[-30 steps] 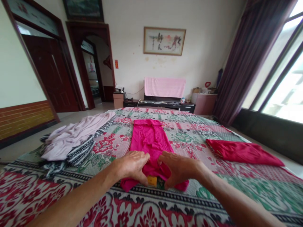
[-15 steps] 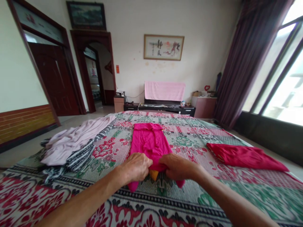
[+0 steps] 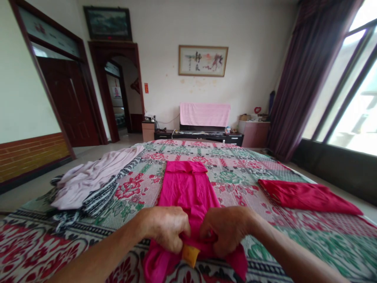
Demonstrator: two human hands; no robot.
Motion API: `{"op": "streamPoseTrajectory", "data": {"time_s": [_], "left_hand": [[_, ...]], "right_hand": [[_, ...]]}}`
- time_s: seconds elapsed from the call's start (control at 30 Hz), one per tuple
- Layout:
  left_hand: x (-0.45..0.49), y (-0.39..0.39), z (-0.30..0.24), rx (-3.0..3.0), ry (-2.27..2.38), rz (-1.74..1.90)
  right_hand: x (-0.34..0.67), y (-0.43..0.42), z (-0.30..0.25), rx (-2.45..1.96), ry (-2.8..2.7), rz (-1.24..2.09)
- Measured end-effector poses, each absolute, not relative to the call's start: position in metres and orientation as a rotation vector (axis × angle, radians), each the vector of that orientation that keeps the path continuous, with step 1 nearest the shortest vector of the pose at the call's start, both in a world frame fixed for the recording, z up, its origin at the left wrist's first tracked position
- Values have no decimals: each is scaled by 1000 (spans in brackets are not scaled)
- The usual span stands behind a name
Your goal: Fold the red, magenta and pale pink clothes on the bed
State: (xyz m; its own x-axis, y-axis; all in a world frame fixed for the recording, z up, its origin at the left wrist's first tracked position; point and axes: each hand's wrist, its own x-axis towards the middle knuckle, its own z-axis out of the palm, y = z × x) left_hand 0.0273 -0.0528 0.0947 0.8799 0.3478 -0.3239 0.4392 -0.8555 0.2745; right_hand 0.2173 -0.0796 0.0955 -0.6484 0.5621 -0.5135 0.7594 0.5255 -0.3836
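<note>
At bed's near edge: left hand (image 3: 166,227) and right hand (image 3: 228,228), knuckles up, fingers clenched on pink garment (image 3: 188,188).

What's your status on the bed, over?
Both shut: left hand, right hand on pink garment, near end bunched. Rest lies lengthwise on patterned bedspread. Red garment right, lilac clothes left, both apart.

A single head-worn camera looks forward and slightly down along the bed (image 3: 265,173), facing the framed picture (image 3: 203,60) on the far wall. Closest, at the lower edge, the left hand (image 3: 167,228) and right hand (image 3: 228,230) clutch the pink garment (image 3: 185,188).
</note>
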Motion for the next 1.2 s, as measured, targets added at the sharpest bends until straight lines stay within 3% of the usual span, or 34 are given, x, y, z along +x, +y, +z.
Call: {"op": "streamPoseTrajectory", "data": {"time_s": [0.2,0.63,0.87,0.97,1.07,1.2], "left_hand": [[27,-52,95,2528,498,-518],[31,-56,100,2338,407,-662],[18,-45,101,1936,497,-664],[11,-22,92,1912,623,-453],[6,7,73,2157,858,56],[4,41,46,2564,1336,622]], "right_hand": [[214,-78,90,921,2403,-1033],[207,-85,87,817,2384,-1055],[217,-83,96,935,2071,-1619],[231,-68,93,1171,2174,-1725],[244,-43,76,1567,2692,-1391],[255,-5,49,1980,3130,-318]]}}
